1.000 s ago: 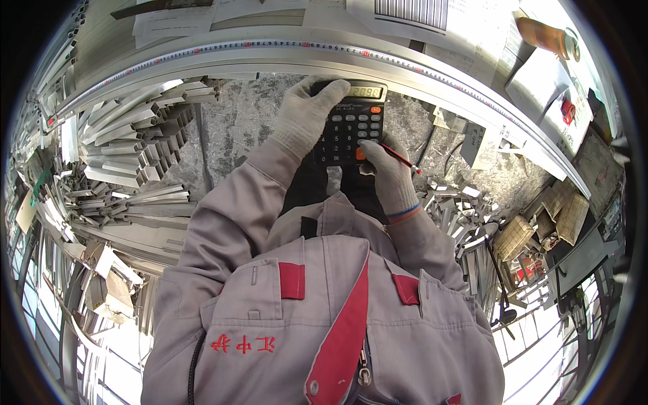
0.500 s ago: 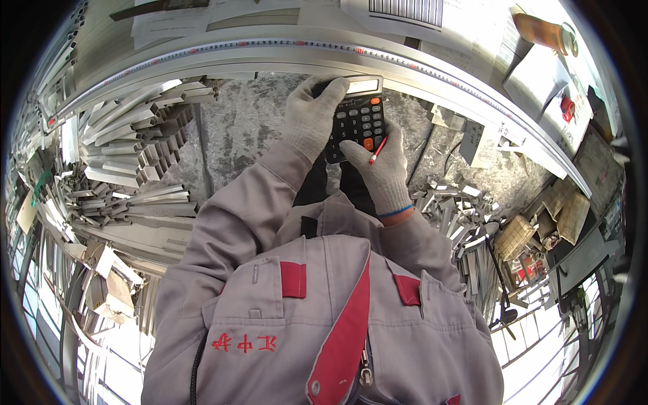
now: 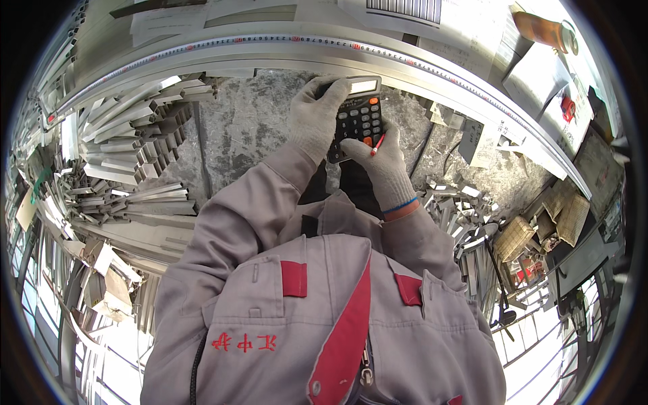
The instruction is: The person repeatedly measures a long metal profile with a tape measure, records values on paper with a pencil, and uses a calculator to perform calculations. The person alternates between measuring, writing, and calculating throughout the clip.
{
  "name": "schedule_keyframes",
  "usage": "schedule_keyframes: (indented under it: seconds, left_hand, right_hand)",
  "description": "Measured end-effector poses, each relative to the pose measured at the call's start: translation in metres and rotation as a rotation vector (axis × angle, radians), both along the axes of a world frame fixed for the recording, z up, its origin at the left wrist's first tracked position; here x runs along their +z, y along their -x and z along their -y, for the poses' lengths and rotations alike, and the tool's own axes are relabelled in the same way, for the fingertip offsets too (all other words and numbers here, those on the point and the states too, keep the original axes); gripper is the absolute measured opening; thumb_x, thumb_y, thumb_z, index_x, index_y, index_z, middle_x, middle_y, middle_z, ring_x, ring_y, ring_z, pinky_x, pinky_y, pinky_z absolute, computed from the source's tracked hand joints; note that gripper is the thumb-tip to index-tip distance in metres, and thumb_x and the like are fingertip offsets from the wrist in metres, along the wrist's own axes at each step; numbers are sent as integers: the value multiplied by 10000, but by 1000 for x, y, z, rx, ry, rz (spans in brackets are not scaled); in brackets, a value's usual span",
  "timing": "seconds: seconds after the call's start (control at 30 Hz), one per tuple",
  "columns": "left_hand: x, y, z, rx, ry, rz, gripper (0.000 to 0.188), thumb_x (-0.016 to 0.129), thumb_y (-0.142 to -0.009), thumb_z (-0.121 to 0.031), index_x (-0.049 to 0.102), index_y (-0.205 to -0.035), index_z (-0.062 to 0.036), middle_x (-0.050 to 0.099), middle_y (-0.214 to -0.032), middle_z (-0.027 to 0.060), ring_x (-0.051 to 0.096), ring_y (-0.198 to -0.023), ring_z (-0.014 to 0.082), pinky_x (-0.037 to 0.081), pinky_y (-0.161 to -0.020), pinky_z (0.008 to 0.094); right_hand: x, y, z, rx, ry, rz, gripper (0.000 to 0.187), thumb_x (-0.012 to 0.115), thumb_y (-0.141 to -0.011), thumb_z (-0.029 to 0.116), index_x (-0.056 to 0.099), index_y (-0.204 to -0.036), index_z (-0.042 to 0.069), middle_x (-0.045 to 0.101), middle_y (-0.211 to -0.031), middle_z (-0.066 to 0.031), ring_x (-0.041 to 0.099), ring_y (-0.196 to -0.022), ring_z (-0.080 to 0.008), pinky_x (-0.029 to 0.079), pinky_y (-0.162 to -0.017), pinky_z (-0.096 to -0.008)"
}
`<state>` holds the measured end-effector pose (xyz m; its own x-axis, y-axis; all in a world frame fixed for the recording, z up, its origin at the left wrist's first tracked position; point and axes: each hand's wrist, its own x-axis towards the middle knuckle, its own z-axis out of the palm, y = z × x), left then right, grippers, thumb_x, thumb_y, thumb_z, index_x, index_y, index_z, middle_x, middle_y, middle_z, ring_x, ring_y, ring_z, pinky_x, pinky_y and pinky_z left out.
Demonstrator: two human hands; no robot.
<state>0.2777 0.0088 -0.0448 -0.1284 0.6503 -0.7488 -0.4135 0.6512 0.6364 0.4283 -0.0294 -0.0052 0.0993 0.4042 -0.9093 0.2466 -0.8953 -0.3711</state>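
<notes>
A dark calculator (image 3: 358, 115) with a grey top, a small display and two orange keys is held up in front of me. My left hand (image 3: 316, 115), in a pale knit glove, grips its upper left side, with the thumb beside the display. Wrapped round its lower right side is my gloved right hand (image 3: 385, 169), the thumb over the keys near the bottom. A red pencil or pen (image 3: 378, 144) with a pale end is tucked in the right hand, against the calculator's edge. The right hand's other fingers are behind the calculator, out of sight.
Beyond the calculator, a long tape measure (image 3: 297, 38) runs along a metal bench edge. Papers (image 3: 405, 27) and an orange-brown bottle (image 3: 538, 30) are on the bench. Stacked metal profiles (image 3: 135, 142) stand at left, and offcuts (image 3: 449, 209) lie at right beside cardboard boxes (image 3: 516, 236).
The right thumb has shifted slightly over the lower keys, and the pencil has tilted more upright. Both hands have moved very little; the calculator stays held.
</notes>
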Motion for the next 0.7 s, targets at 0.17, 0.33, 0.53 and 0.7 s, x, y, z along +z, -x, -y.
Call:
schedule_keyframes:
  seconds: [0.17, 0.33, 0.53, 0.7]
  left_hand:
    - [-7, 5, -1, 63, 95, 89, 211, 813, -978, -200, 771, -1107, -38, 768, -1005, 39, 713, -853, 119, 600, -776, 280]
    - [-9, 5, -1, 70, 102, 54, 216, 825, -973, -219, 768, -1100, -54, 765, -996, 37, 715, -846, 123, 602, -778, 285]
    - [-11, 16, -5, 85, 184, 173, 209, 831, -971, -229, 764, -1105, -83, 771, -998, 38, 735, -829, 126, 633, -747, 294]
    - [-6, 18, -7, 70, 200, 177, 201, 838, -964, -229, 764, -1101, -103, 769, -980, 26, 740, -816, 117, 641, -719, 277]
  right_hand:
    - [-2, 0, 17, 264, -248, 187, 1150, 967, -655, 354, 357, -1555, -21, 646, -1345, -181, 715, -1173, -293, 588, -1038, -420]
    - [-4, 2, 18, 297, -305, 226, 1126, 949, -660, 300, 352, -1562, -10, 661, -1328, -184, 708, -1197, -298, 570, -1064, -411]
    - [-1, -35, 15, -40, -256, -286, 831, 846, -832, 279, 488, -1509, -43, 690, -1296, -166, 687, -1197, -239, 540, -1070, -360]
    - [-6, -51, 21, -159, -232, -475, 518, 722, -972, 250, 640, -1380, -57, 731, -1183, -54, 678, -1023, -132, 555, -905, -297]
